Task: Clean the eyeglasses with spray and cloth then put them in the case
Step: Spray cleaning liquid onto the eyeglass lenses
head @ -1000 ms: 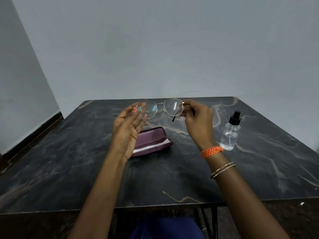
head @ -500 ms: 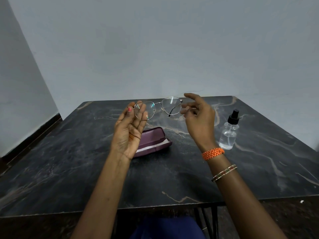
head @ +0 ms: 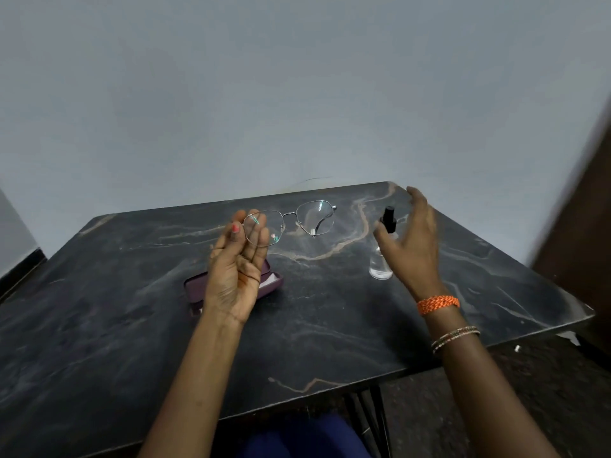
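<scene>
Thin metal-framed eyeglasses (head: 299, 221) are held above the table by my left hand (head: 238, 266), whose fingertips pinch the left lens rim. The maroon glasses case (head: 272, 284) lies on the table below that hand, partly hidden by it, with a white cloth edge showing inside. A clear spray bottle (head: 382, 269) with a black cap stands to the right. My right hand (head: 411, 239) hovers spread around the bottle, fingers apart, holding nothing.
The dark marble table (head: 132, 309) ends near me at its front edge and at the right corner. A pale wall stands behind it. A dark brown panel (head: 582, 226) rises at the far right. Blue clothing shows under the table edge.
My right hand let go of the eyeglasses and moved right to the spray bottle. The left hand keeps the glasses alone. The camera view swung to the right.
</scene>
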